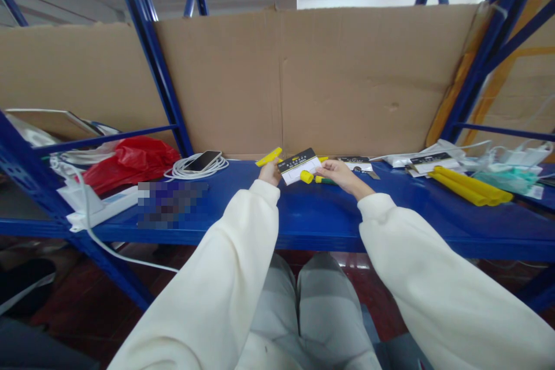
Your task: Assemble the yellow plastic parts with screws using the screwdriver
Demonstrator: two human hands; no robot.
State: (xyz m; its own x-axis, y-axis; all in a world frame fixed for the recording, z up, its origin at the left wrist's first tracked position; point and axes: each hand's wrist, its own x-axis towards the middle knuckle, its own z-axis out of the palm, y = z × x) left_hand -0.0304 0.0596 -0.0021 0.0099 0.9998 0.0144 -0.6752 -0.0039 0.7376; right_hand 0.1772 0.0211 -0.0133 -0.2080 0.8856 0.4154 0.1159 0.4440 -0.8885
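Above the blue shelf, a black-and-white printed card [298,169] is held tilted between my two hands. My left hand [269,173] is closed at the card's left edge, with a flat yellow piece [269,157] sticking out above its fingers. The fingers of my right hand [340,173] pinch the card's right edge. A short yellow cylinder [306,177] shows in front of the card's lower part; whether it is held or lies on the shelf I cannot tell. Beside it is a green-and-yellow piece [324,180], partly under my right hand.
Yellow tubes [470,186] lie at right beside a packaged card [431,163]. Behind my right hand is another packaged card [356,163]. On the left are a phone [203,161] on coiled white cable [176,172], a red plastic bag [134,163] and a power strip [108,208]. Cardboard [347,81] stands behind.
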